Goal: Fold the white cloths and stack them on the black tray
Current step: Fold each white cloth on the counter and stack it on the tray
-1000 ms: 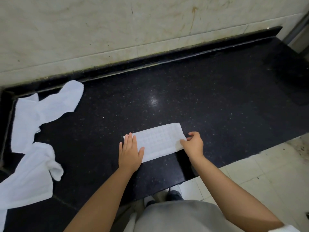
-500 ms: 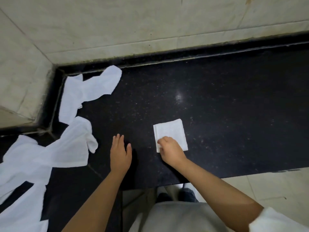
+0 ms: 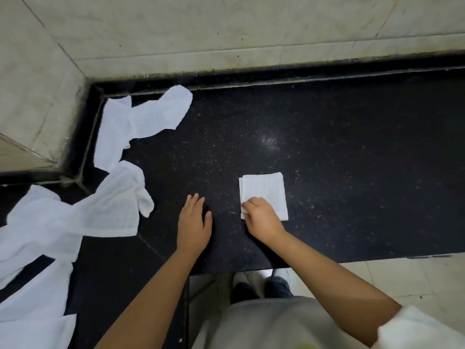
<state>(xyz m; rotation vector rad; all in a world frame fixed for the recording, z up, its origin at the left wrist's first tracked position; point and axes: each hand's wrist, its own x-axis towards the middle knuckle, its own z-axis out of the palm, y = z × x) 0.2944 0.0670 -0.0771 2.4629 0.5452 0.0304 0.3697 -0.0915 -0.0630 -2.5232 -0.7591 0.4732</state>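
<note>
A small white cloth [image 3: 266,190], folded into a square, lies on the black speckled counter [image 3: 339,172]. My right hand [image 3: 261,220] pinches its near left corner with curled fingers. Flat on the bare counter just left of the square rests my left hand [image 3: 192,222], fingers apart and holding nothing. Several unfolded white cloths lie at the left: one in the back corner [image 3: 141,122], one rumpled nearer me [image 3: 110,210], more at the far left edge [image 3: 32,285]. No black tray is in view.
A pale tiled wall [image 3: 226,34] rises behind the counter and turns a corner at the left. The counter's front edge runs near my body; light floor tiles [image 3: 415,275] and my shoes [image 3: 261,285] show below it.
The long strip of cloth has been folded over into a small square under my right hand. My left hand came off it onto the counter. My view swung left, showing more loose cloths.
</note>
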